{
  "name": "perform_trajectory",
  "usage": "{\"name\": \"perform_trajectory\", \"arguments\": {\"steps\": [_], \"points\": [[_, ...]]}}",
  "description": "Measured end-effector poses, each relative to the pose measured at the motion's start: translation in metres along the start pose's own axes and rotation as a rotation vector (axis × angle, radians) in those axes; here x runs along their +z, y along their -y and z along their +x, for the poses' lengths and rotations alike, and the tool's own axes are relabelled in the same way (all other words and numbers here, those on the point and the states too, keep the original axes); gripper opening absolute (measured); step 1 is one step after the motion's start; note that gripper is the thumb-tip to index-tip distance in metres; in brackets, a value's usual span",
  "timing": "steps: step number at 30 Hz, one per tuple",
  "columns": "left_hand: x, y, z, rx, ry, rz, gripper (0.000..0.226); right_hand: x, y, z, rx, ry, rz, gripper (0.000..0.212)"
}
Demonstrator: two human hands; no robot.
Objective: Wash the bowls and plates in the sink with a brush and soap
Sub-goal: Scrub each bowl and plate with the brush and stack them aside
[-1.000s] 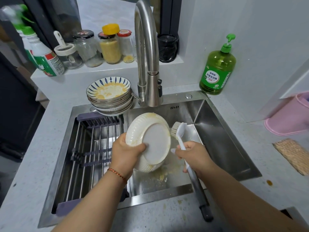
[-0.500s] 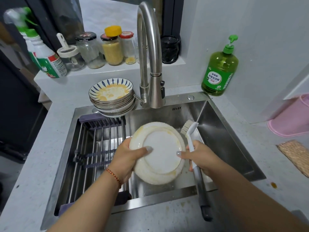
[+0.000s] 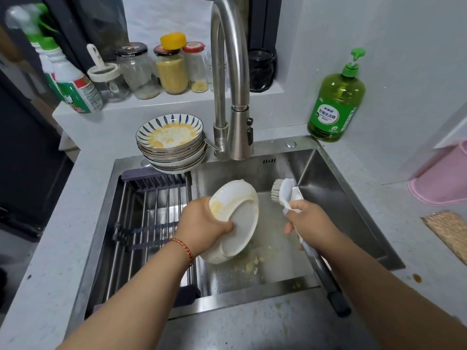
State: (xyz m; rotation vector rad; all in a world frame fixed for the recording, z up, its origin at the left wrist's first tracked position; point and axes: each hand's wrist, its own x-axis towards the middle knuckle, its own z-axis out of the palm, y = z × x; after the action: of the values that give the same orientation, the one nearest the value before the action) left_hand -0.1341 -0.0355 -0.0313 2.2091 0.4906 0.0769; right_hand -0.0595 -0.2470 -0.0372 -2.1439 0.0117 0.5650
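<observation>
So the white bowl [image 3: 233, 221] is over the sink [image 3: 341, 198], tipped on edge with its underside facing up, yellow gunk on the rim. The left hand [image 3: 202, 223] grips it, thumb across the base. The right hand [image 3: 310, 221] is wrapped round the brush [image 3: 284, 192], bristles just beside the bowl, not touching. Yellow crumbs sit on the sink floor below. A drying rack [image 3: 149, 223] fills the sink's left half. Dirty stacked bowls [image 3: 171, 142] sit by the faucet [image 3: 232, 97]. The green soap bottle [image 3: 336, 97] on the worktop [image 3: 404, 248] has Chinese writing I can't read.
</observation>
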Motion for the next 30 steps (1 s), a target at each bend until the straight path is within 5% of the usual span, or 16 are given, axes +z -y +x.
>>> {"name": "perform_trajectory", "arguments": {"steps": [6, 10, 16, 22, 26, 30], "points": [[0.010, -0.005, 0.003, 0.070, 0.047, 0.224, 0.027, 0.015, 0.026, -0.033, -0.287, 0.159, -0.262, 0.018], [0.010, -0.006, 0.002, 0.101, 0.083, 0.201, 0.032, 0.029, 0.035, -0.056, -0.463, 0.194, -0.591, 0.050], [0.009, -0.010, -0.004, 0.161, 0.081, 0.226, 0.028, 0.003, 0.028, -0.021, -0.224, 0.067, -0.422, 0.042], [0.013, -0.004, -0.001, 0.127, 0.072, 0.163, 0.030, 0.020, 0.040, -0.053, -0.404, 0.150, -0.495, 0.049], [0.012, -0.003, -0.004, 0.155, 0.087, 0.173, 0.031, 0.003, 0.038, -0.031, -0.234, 0.085, -0.413, 0.033], [0.015, -0.004, -0.004, 0.160, 0.070, 0.125, 0.031, 0.014, 0.048, -0.056, -0.353, 0.205, -0.482, 0.026]]}}
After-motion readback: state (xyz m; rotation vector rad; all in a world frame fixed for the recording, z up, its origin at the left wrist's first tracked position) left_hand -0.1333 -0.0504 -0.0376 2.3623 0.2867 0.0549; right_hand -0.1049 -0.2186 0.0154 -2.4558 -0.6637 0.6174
